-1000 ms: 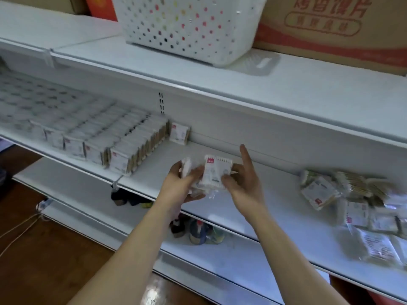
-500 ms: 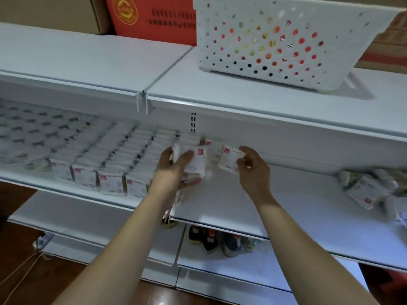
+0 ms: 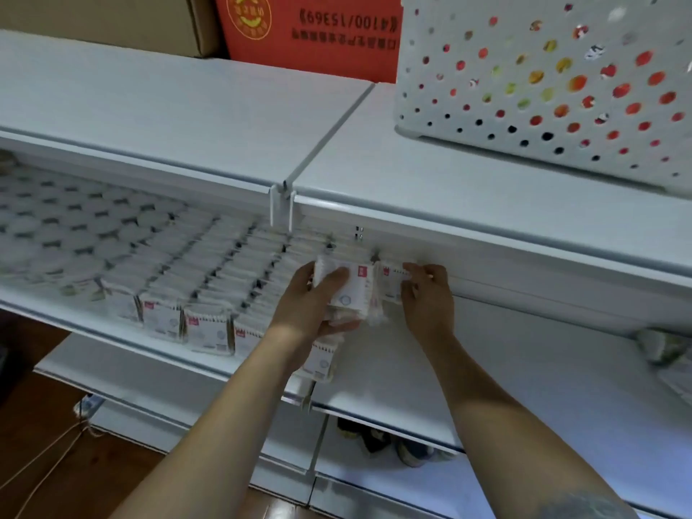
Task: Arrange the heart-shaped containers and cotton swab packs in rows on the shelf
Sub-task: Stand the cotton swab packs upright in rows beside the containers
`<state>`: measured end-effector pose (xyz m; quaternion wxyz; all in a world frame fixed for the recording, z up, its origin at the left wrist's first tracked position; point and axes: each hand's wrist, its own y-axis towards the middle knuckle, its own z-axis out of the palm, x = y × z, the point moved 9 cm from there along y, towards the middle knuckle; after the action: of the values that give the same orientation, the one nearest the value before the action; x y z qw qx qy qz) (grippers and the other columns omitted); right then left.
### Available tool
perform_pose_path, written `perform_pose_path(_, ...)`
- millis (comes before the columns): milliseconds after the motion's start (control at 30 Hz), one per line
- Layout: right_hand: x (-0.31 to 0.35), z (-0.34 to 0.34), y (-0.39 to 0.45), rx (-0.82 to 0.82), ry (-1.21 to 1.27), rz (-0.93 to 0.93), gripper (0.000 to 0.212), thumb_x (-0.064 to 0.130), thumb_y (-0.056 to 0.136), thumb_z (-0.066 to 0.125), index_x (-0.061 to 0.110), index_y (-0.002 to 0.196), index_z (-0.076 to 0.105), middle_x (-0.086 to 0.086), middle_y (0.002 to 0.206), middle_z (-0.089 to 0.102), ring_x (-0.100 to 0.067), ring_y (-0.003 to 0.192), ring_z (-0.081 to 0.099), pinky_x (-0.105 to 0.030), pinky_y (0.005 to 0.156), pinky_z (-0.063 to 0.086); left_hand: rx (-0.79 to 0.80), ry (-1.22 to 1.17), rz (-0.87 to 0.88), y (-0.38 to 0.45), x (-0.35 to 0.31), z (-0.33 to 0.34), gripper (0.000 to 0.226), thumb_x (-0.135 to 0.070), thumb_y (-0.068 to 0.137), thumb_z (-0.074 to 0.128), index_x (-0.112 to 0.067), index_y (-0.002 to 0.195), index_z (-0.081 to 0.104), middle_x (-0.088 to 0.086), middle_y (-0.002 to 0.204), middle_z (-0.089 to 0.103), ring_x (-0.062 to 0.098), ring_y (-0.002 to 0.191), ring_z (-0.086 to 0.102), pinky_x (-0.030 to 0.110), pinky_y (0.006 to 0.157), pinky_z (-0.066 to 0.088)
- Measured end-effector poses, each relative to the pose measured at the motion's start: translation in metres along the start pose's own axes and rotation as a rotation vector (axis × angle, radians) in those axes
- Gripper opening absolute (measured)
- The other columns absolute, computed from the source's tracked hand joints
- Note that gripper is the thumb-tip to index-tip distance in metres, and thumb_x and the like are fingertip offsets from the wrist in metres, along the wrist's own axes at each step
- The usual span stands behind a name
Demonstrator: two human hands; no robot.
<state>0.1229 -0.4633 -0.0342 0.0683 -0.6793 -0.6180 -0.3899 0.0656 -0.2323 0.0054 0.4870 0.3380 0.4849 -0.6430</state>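
Note:
On the middle shelf stand rows of white cotton swab packs with small red labels, reaching from the front edge to the back. Clear heart-shaped containers fill the shelf's far left, blurred. My left hand grips a bundle of swab packs just right of the rows. My right hand pinches a single swab pack upright near the back wall, beside the bundle. A few loose packs lie at the right edge.
A white perforated basket sits on the top shelf at the right, with a red carton and a brown box behind. Bottles stand on the lower shelf. A cord lies on the wooden floor.
Both hands moved left and deeper into the shelf. The right hand took one pack off the bundle and carried it toward the back wall, at the end of the rows.

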Motion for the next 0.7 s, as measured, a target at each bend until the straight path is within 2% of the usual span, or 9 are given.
perform_pose_path(100, -0.001, -0.002, -0.001, -0.021, -0.026, -0.012, 0.040, 0.015, 0.089, 0.065, 0.020, 0.129, 0.064, -0.010, 0.129, 0.048, -0.031, 0.103, 0.059, -0.043, 0.086, 0.056, 0.036, 0.003, 0.008, 0.002, -0.003, 0.004, 0.039, -0.027, 0.093, 0.069, -0.015, 0.128, 0.057, 0.017, 0.113, 0.071, 0.031, 0.091, 0.073, 0.041, 0.069, 0.061)
perform_pose_path(200, 0.005, -0.017, -0.010, -0.096, 0.007, 0.009, 0.039, 0.023, 0.091, 0.063, 0.019, 0.130, 0.063, -0.009, 0.131, 0.049, -0.028, 0.104, 0.060, -0.037, 0.090, 0.053, 0.063, -0.005, 0.015, 0.005, -0.006, 0.008, 0.043, -0.027, 0.092, 0.071, -0.016, 0.131, 0.056, 0.016, 0.118, 0.069, 0.032, 0.096, 0.073, 0.041, 0.069, 0.061)
perform_pose_path(300, 0.027, -0.051, -0.029, -0.205, 0.173, 0.074, 0.033, 0.039, 0.092, 0.050, 0.018, 0.103, 0.073, -0.001, 0.104, 0.066, -0.021, 0.091, 0.066, -0.033, 0.081, 0.053, 0.096, -0.039, 0.023, 0.006, -0.009, 0.013, 0.053, -0.025, 0.090, 0.074, -0.021, 0.137, 0.051, 0.014, 0.123, 0.066, 0.031, 0.098, 0.072, 0.041, 0.070, 0.061)
perform_pose_path(333, 0.034, -0.059, -0.039, -0.184, 0.287, 0.146, 0.039, 0.046, 0.091, 0.047, 0.019, 0.097, 0.074, 0.002, 0.098, 0.070, -0.017, 0.089, 0.067, -0.031, 0.079, 0.052, 0.115, -0.041, 0.020, 0.007, -0.007, 0.016, 0.055, -0.023, 0.089, 0.074, -0.022, 0.138, 0.050, 0.012, 0.124, 0.066, 0.030, 0.098, 0.072, 0.042, 0.070, 0.061)
perform_pose_path(400, 0.058, -0.057, -0.054, -0.016, 0.510, 0.232, 0.040, 0.055, 0.090, 0.051, 0.022, 0.093, 0.073, 0.008, 0.090, 0.071, -0.006, 0.085, 0.066, -0.021, 0.074, 0.051, 0.112, -0.022, 0.043, 0.005, -0.008, 0.018, 0.061, -0.020, 0.087, 0.076, -0.023, 0.140, 0.046, 0.009, 0.128, 0.063, 0.027, 0.097, 0.072, 0.041, 0.069, 0.061)
perform_pose_path(467, 0.083, -0.055, -0.069, 0.094, 0.456, 0.203, 0.027, 0.048, 0.092, 0.062, 0.023, 0.087, 0.068, 0.008, 0.085, 0.068, 0.000, 0.078, 0.063, -0.014, 0.068, 0.046, 0.127, 0.030, 0.058, 0.005, -0.008, 0.019, 0.074, -0.024, 0.084, 0.080, -0.026, 0.146, 0.040, 0.005, 0.139, 0.056, 0.027, 0.105, 0.070, 0.042, 0.071, 0.062)
perform_pose_path(567, 0.095, -0.063, -0.082, 0.050, 0.373, 0.238, 0.020, 0.035, 0.092, 0.068, 0.022, 0.078, 0.063, 0.004, 0.078, 0.066, -0.002, 0.070, 0.061, -0.016, 0.064, 0.045, 0.188, 0.065, 0.016, 0.000, -0.005, 0.022, 0.083, -0.042, 0.078, 0.081, -0.032, 0.148, 0.037, -0.003, 0.148, 0.048, 0.027, 0.118, 0.063, 0.042, 0.073, 0.062)
perform_pose_path(633, 0.089, -0.064, -0.094, 0.004, 0.595, 0.377, 0.011, 0.022, 0.095, 0.064, 0.016, 0.087, 0.063, 0.003, 0.078, 0.069, -0.008, 0.070, 0.065, -0.029, 0.067, 0.056, 0.223, 0.038, -0.067, -0.005, 0.003, 0.022, 0.073, -0.047, 0.083, 0.076, -0.028, 0.145, 0.042, 0.000, 0.142, 0.055, 0.027, 0.110, 0.068, 0.043, 0.071, 0.062)
perform_pose_path(700, 0.084, -0.067, -0.106, -0.058, 0.877, 0.474, 0.007, 0.010, 0.097, 0.061, 0.008, 0.103, 0.059, -0.004, 0.090, 0.071, -0.017, 0.075, 0.070, -0.037, 0.069, 0.060, 0.231, 0.046, -0.049, -0.010, 0.003, 0.020, 0.046, -0.033, 0.093, 0.068, -0.019, 0.134, 0.053, 0.009, 0.131, 0.064, 0.027, 0.096, 0.073, 0.040, 0.066, 0.061)
